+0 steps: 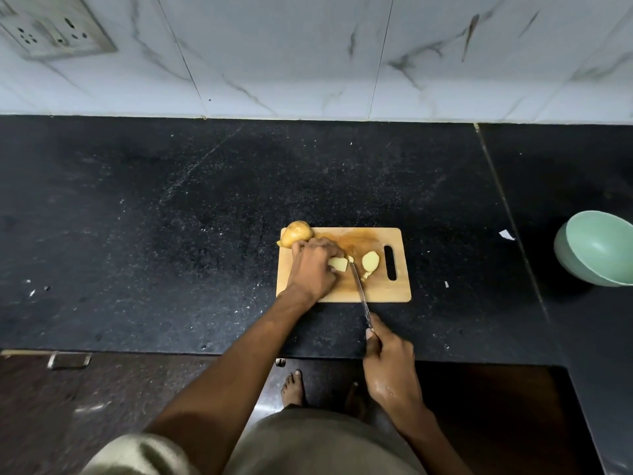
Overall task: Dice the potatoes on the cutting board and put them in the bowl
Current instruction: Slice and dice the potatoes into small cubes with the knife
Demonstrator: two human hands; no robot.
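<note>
A wooden cutting board (383, 291) lies on the black counter. My left hand (313, 267) grips a pale cut potato piece (339, 264) on the board. My right hand (388, 363) holds a knife (359, 289) by its handle; the blade tip meets the board right beside that piece. A cut potato half (370, 261) with small bits lies to the right of the blade. A whole unpeeled potato (297, 233) sits at the board's far left corner. The green bowl (599, 248) stands far to the right.
The black stone counter (205, 217) spreads wide to the left and behind the board. A white marble wall (308, 56) with a socket plate (54, 32) rises at the back. Small scraps dot the counter. My bare feet show below the counter edge.
</note>
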